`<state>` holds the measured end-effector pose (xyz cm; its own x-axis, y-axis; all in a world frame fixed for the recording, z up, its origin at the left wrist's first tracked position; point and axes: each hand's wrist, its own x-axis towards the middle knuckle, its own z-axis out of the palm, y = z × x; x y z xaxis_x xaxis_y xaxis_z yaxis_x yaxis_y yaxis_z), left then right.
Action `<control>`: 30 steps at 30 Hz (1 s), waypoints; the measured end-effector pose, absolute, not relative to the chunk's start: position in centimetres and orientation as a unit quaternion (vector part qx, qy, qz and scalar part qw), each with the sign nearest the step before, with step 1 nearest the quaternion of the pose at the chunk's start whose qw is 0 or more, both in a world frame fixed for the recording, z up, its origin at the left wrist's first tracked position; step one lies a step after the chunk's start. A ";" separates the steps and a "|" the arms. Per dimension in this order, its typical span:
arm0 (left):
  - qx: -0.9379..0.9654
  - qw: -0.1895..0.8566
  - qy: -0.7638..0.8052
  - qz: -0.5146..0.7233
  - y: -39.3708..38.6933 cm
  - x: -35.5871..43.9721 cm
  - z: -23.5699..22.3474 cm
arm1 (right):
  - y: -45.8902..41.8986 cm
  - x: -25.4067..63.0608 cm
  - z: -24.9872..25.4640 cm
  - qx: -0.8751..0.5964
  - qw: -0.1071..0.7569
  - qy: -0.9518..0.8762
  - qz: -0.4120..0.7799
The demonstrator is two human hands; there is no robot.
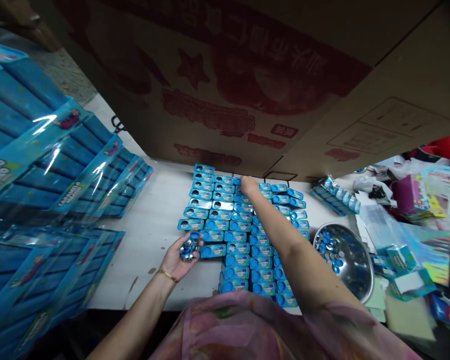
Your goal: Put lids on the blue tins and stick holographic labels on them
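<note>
My left hand, palm up with fingers curled, cups several small round blue-and-silver discs left of the box rows. My right hand reaches to the far part of the rows and touches the top of a small blue box. Its fingers are closed and point down, and whatever they pinch is hidden. The small blue boxes stand in close rows on the white table, each with a round hole at one end of its top. Some holes look dark and open; others have a blue disc in them.
A large cardboard carton stands behind the rows. Stacked film-wrapped blue boxes fill the left side. At right are a metal bowl with loose discs, a wrapped pack, and piled packaging. Black scissors handles lie beside the carton.
</note>
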<state>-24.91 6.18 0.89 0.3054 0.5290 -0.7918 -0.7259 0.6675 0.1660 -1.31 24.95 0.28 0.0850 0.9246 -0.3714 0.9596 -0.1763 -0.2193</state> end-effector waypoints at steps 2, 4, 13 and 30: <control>-0.108 0.799 0.445 0.390 6.5 -24.7 1.0 | 25.9 -1.4 0.3 0.740 0.061 0.633 -0.219; -0.099 0.799 0.448 0.389 7.0 -24.4 1.3 | 26.4 -1.3 0.5 0.743 0.081 0.628 -0.217; -0.049 0.781 0.496 0.377 10.9 -22.6 1.4 | 18.1 -5.6 1.5 0.583 -0.142 0.735 -0.314; -0.013 0.790 0.464 0.400 11.0 -24.5 1.6 | 29.7 -9.4 1.4 0.700 0.104 0.681 -0.187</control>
